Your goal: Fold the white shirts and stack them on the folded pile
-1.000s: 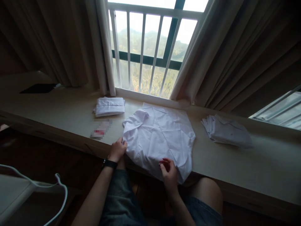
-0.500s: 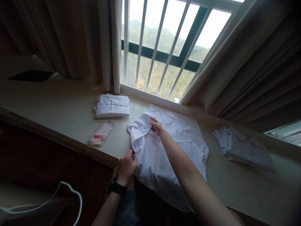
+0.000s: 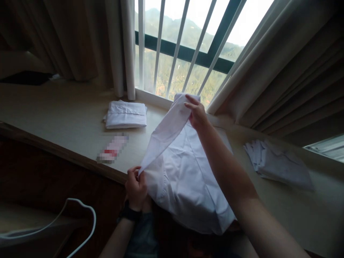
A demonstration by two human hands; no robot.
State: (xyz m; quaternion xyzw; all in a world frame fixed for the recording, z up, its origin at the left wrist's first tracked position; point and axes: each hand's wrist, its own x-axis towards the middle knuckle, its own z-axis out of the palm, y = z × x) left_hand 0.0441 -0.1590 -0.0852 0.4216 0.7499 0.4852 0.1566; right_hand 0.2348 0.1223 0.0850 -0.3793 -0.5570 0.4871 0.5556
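Sunlit wooden ledge (image 3: 67, 118) before you: your right hand (image 3: 197, 114) pinches the white shirt (image 3: 185, 179) sleeve high, your left hand (image 3: 136, 188) grips its shoulder seam, stretching it taut over the body; folded shirts (image 3: 125, 114) lie beyond.

A long, pale wooden surface (image 3: 67, 118) runs along under the window, its darker front edge nearest the person. A white shirt (image 3: 188, 179) lies spread on it in the middle, its lower part hanging over the front edge. To the left, near the window frame, sits a neatly folded white garment (image 3: 125, 114). Just in front of that lies a small blurred item with red on it (image 3: 112, 153). Well to the right rests a loose pile of white cloth (image 3: 279, 165). Far left, a flat dark object (image 3: 25, 77) lies in shadow.
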